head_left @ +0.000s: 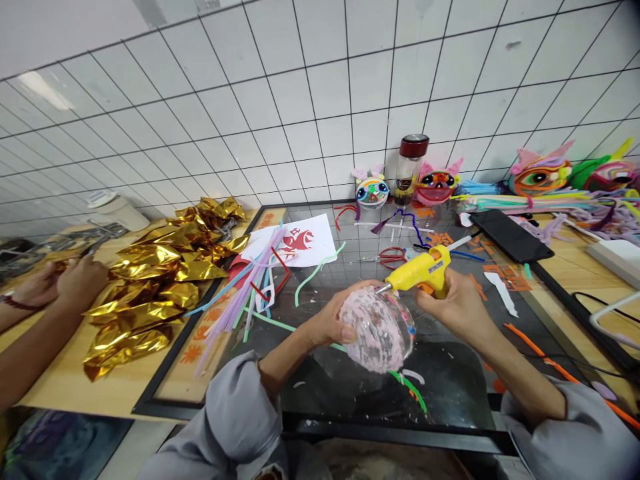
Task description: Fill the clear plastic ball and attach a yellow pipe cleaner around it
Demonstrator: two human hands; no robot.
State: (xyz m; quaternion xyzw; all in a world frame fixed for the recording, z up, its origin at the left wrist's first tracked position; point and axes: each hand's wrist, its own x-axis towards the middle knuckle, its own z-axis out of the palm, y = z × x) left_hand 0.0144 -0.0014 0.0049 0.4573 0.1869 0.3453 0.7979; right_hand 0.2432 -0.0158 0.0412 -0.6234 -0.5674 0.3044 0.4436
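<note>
My left hand [336,319] is closed on the left side of a clear plastic dome [377,330] streaked with pale pink fuzzy material. Small coloured bits show along its right edge. In my right hand [457,300] is a yellow hot glue gun [420,270], with a white glue stick [461,243] out of its back end. The nozzle points left and meets the dome's upper rim or sits just above it; I cannot tell which. Below the dome lie a green pipe cleaner [410,390] and a short white piece [413,377]. Red-handled scissors [393,257] rest behind the glue gun.
At left, a co-worker's hands [75,283] are beside crumpled gold foil [150,267]. Pastel pipe cleaners [250,287] overlap a printed white sheet [305,241]. Along the wall stand decorated lion-like heads [373,191] and a glass bottle [407,173]. A black phone [513,235] lies at right, near an orange pipe cleaner [543,357].
</note>
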